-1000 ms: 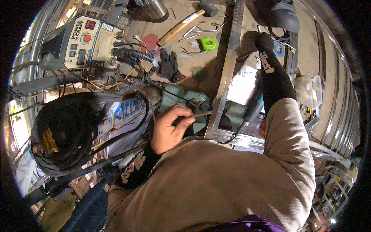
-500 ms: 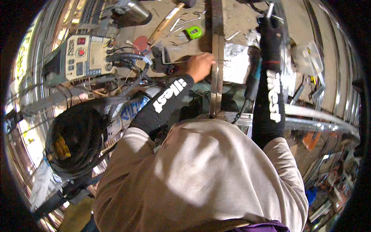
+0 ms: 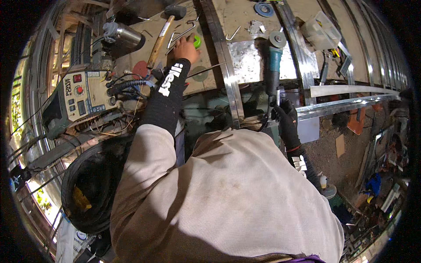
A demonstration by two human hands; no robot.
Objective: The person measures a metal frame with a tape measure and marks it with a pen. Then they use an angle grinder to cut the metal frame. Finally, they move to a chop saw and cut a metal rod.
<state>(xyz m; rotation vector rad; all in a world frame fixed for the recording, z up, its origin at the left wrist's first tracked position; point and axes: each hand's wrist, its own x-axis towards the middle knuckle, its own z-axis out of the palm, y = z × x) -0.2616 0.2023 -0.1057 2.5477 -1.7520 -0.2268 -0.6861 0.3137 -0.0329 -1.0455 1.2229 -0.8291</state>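
My bare left hand (image 3: pixel 186 51) is over the bench with its fingers curled around a lime-green tape measure (image 3: pixel 197 42), covering part of it. Beside that hand lie bent metal rods (image 3: pixel 181 33) and a hammer with a wooden handle (image 3: pixel 160 40). My right hand (image 3: pixel 286 117), in a dark glove, is near the bench's front edge, pinching a short silvery metal piece (image 3: pixel 278 97) that points upward. Just beyond it lies a teal angle grinder (image 3: pixel 274 61), its grip end close to my fingers.
A square metal tube (image 3: pixel 227 79) crosses the bench between my hands. At the left stand a welding machine (image 3: pixel 85 94) with cables and a steel flask (image 3: pixel 125 37). Long metal profiles (image 3: pixel 351 103) extend right, near a clear plastic container (image 3: pixel 321 31).
My left hand has moved from the metal tube, forward and left, onto the tape measure. My right hand has drawn back toward me from the far bench, still with the metal piece. The view has shifted.
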